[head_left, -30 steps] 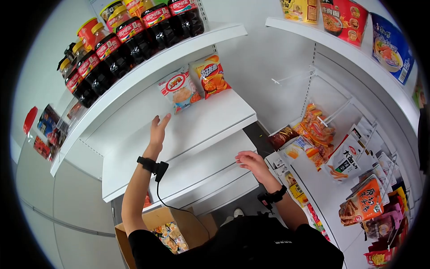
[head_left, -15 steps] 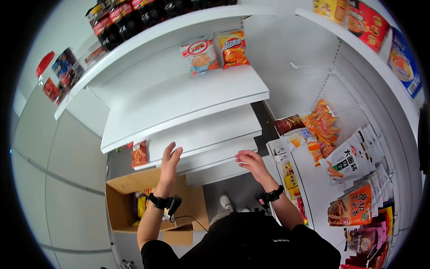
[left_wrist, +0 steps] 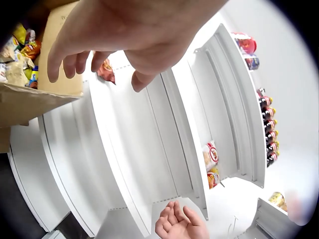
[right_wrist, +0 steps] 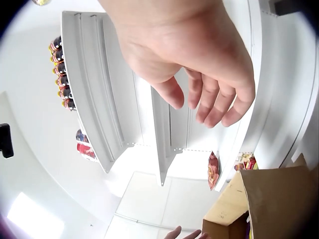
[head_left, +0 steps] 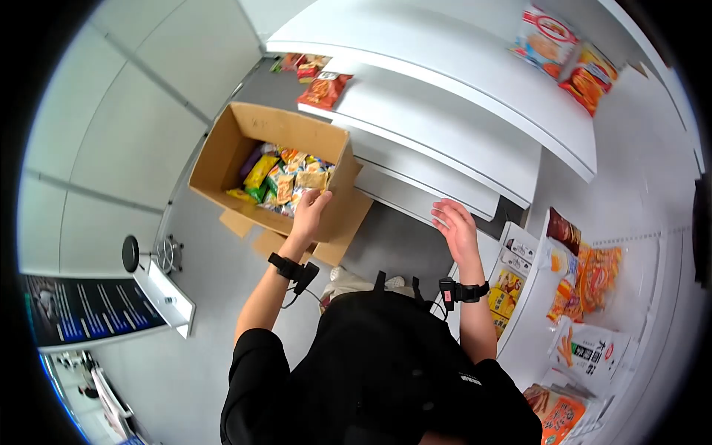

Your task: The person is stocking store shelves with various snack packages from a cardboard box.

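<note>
My left hand [head_left: 310, 213] hovers at the near right side of a cardboard box [head_left: 293, 124] on the floor, fingers loosely bent and holding nothing. Inside the box lie several small snack packets [head_left: 285, 179] in yellow, green and white wrappers. To the right, my right hand [head_left: 457, 231] hangs in the air before the low shelves, its fingers relaxed and nothing in them. A red snack bag [head_left: 325, 90] sits at the left end of a lower shelf [head_left: 430, 122], just beyond the box. In the left wrist view, the left hand's fingers overlap the box wall.
On the upper shelf [head_left: 445, 52] stand a white-and-red chip bag [head_left: 546, 43] and an orange chip bag [head_left: 589, 76]. Hanging snack packs [head_left: 589, 348] line the rack on the right. Dark soda bottles [left_wrist: 269, 132] stand on the top shelf. A stool [head_left: 169, 254] is at the left.
The head view has swung down and left, bringing the box fully into sight. My left hand has come down from near the upper shelf to the box. Both hands stay without anything in them.
</note>
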A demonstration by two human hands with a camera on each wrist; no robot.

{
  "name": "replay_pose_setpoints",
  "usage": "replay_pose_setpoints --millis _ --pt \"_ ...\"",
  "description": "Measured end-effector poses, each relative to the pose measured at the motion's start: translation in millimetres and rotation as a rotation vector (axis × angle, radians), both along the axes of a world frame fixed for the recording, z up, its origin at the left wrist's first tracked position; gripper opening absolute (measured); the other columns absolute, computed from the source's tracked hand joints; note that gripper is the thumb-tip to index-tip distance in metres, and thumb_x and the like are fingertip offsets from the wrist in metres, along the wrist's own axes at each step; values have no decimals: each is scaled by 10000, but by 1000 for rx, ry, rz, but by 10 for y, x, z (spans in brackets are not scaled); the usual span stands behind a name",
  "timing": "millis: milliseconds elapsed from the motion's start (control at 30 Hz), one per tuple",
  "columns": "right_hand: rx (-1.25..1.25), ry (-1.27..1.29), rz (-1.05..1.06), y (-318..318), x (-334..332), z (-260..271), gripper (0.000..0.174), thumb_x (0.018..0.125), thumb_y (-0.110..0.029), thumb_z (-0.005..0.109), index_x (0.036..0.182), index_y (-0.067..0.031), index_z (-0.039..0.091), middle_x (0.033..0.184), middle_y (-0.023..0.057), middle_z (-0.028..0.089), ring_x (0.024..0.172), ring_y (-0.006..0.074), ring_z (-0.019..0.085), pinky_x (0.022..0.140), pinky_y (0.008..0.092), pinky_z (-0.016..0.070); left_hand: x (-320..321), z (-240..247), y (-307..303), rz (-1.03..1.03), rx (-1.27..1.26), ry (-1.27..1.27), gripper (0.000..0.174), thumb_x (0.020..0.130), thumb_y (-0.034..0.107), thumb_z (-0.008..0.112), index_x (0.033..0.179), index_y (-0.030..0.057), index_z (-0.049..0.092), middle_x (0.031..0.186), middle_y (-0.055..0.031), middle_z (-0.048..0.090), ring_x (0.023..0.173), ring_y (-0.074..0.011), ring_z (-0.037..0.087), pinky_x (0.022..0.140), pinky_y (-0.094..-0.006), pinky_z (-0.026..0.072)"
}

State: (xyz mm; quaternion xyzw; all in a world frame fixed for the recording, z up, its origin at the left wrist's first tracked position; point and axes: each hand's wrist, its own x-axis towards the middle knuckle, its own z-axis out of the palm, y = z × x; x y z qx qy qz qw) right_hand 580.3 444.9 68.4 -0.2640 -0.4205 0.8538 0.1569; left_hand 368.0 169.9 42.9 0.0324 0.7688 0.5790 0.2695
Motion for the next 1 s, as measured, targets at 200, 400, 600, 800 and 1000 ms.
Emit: replay_pose_setpoints --millis 200,400,600,800,1000 --pt "-3 -49 145 -373 -472 -166 241 901 -153 556 1102 -20 562 1066 114 614 971 198 585 834 326 467 -50 -321 -733 157 -38 -117 610 851 427 601 1304 50 445 1254 -90 508 1182 -216 441 924 -396 377" --pt "-3 -61 183 -786 -910 -231 236 906 -157 548 1099 -22 563 1064 114 615 968 191 587 830 325 469 -267 -427 -1121 194 -49 -215 577 852 434 598 1271 55 479 1210 -92 517 1147 -216 453 909 -388 399" --pt "-42 -130 179 -1311 -1283 -327 235 905 -169 547 1095 -31 563 1059 108 618 974 190 588 820 318 472 -875 -919 -1785 179 62 -389 448 861 395 601 1171 81 523 1105 -61 542 949 -181 561 803 -331 458" --pt "-62 -264 175 -1795 -1768 -750 264 894 -192 560 1112 -44 546 1063 97 601 965 202 587 801 345 491 -1563 -1395 -2275 218 176 -484 375 897 329 555 1165 74 493 1030 -53 615 799 -175 625 678 -289 508" --pt "-92 -464 209 -2246 -2180 -1288 366 862 -247 606 1144 -36 506 1116 125 525 950 247 568 798 407 517 -1779 -1522 -2494 206 238 -576 316 918 288 485 1109 40 526 1074 -110 650 765 -207 666 627 -290 535"
